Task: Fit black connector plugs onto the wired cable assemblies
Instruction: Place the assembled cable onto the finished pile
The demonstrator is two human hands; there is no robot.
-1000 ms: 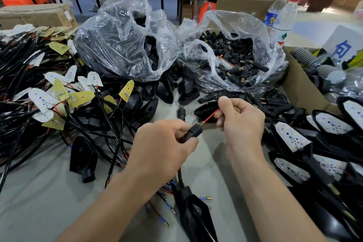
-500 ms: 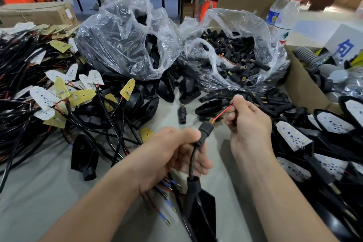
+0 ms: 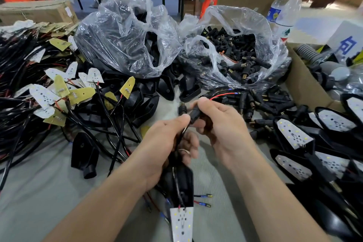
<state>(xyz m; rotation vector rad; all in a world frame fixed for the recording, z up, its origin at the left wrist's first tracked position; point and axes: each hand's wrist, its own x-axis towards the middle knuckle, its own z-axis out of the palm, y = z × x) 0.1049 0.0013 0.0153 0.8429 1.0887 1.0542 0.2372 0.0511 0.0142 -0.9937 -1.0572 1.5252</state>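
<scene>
Plug (image 3: 194,114) pinched in right hand (image 3: 222,124) grip, cable (image 3: 181,135) just below in closed left hand (image 3: 167,143).

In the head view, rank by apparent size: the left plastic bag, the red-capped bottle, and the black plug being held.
1. Left plastic bag
2. Red-capped bottle, though it stands farther back
3. Black plug, pinched in the right hand

Matt black plastic plug (image 3: 194,114), glossy clear plastic bag (image 3: 231,25), brown cardboard box (image 3: 306,88)
</scene>
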